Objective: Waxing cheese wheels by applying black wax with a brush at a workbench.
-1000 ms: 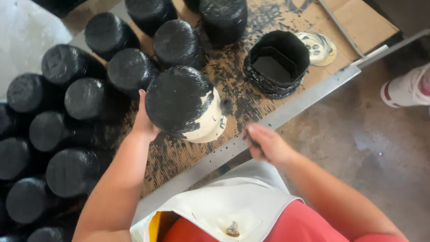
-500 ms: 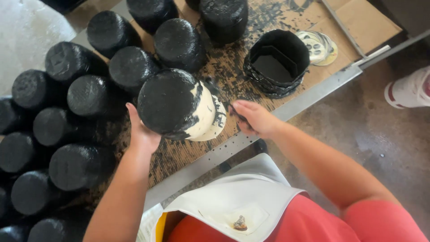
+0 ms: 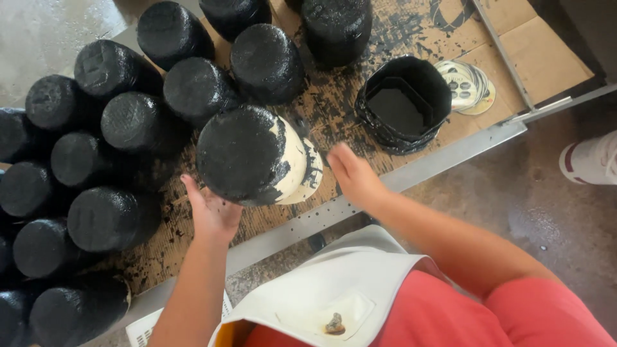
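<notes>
Fingers (image 3: 193,193) of the left hand (image 3: 215,212) are curling up against the lower-left side of the half-painted cylinder (image 3: 257,154), cupping and propping it from below; loose support, not a clenched grasp. Fingers (image 3: 339,160) of the right hand (image 3: 353,177) are lying extended and released, just beside the cylinder's right side, motion-blurred, so I cannot tell if they are touching it.

Largest first: the bench (image 3: 437,160) is running diagonally, metal rail along its near edge, with stained cardboard (image 3: 546,51) covering the top out to the far-right corner.

Black-coated cylinders (image 3: 112,215) are crowding the bench's left half and far edge, standing close together, many touching.

The half-painted cylinder is sitting at the middle of the near edge, tilting toward the camera: top face black, side still cream with black smears.

A black paint tub (image 3: 402,106) is standing right of it, near the near edge, well apart from the hands, with a dark square insert inside.

A round pale lid (image 3: 466,87) is lying flat just beside the tub, on its right.

A white shoe (image 3: 591,160) is showing on the floor past the bench's right end.
</notes>
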